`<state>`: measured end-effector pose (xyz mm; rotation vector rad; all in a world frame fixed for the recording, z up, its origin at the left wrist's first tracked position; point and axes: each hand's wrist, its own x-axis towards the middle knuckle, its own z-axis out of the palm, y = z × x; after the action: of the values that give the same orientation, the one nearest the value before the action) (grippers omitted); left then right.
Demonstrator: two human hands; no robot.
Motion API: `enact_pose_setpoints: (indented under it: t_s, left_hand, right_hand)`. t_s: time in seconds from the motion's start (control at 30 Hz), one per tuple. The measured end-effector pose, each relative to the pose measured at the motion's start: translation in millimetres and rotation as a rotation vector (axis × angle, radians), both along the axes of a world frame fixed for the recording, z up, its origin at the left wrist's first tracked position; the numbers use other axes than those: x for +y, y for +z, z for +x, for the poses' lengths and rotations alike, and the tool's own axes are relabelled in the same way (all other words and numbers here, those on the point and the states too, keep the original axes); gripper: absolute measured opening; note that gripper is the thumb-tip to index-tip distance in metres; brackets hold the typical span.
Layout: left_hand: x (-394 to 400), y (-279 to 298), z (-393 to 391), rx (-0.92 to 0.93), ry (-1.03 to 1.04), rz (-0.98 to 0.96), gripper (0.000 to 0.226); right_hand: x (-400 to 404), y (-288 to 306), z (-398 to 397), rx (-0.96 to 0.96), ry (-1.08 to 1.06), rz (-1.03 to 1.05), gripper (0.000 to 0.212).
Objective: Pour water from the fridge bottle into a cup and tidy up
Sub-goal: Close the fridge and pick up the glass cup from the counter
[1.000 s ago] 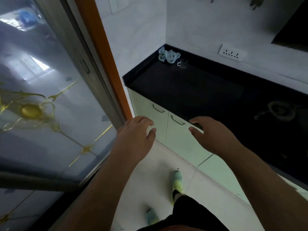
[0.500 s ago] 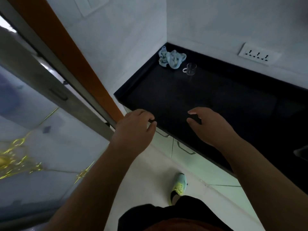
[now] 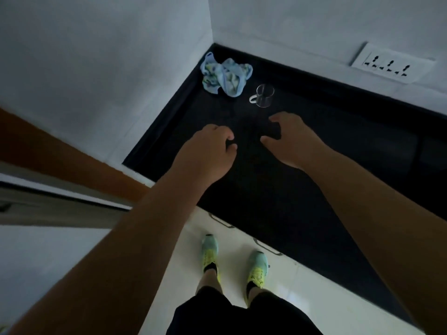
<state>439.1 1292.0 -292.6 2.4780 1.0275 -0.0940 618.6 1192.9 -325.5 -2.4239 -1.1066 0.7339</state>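
A small clear glass cup (image 3: 263, 96) with a handle stands upright near the far corner of the black counter (image 3: 314, 189). A crumpled light-blue cloth (image 3: 226, 74) lies just left of it, against the wall. My right hand (image 3: 294, 140) hovers over the counter a short way in front of the cup, fingers spread and empty. My left hand (image 3: 208, 153) hovers beside it to the left, fingers loosely curled, holding nothing. No bottle or fridge is in view.
A white wall socket strip (image 3: 391, 65) sits above the counter at the back right. Pale green cabinet doors with metal handles (image 3: 221, 221) are under the counter. An orange door frame (image 3: 60, 151) and a sliding door edge lie to the left. My feet stand on white floor tiles.
I have stepped up to the counter; the glass door has slid out of view to the left. Both hands have moved forward over the counter, toward the cup.
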Motion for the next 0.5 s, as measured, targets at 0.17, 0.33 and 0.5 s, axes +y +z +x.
enact_pose_setpoints:
  t_s: [0.17, 0.33, 0.5]
  left_hand:
    - [43, -27, 39, 0.033, -0.029, -0.012, 0.037]
    - [70, -44, 54, 0.071, -0.064, -0.037, 0.039]
    - [87, -51, 53, 0.087, -0.051, -0.039, 0.040]
  right_hand:
    - [71, -29, 34, -0.042, -0.052, -0.010, 0.084]
    - [139, -61, 79, -0.130, -0.050, -0.133, 0.095]
    - [176, -86, 105, -0.121, 0.006, -0.269, 0.101]
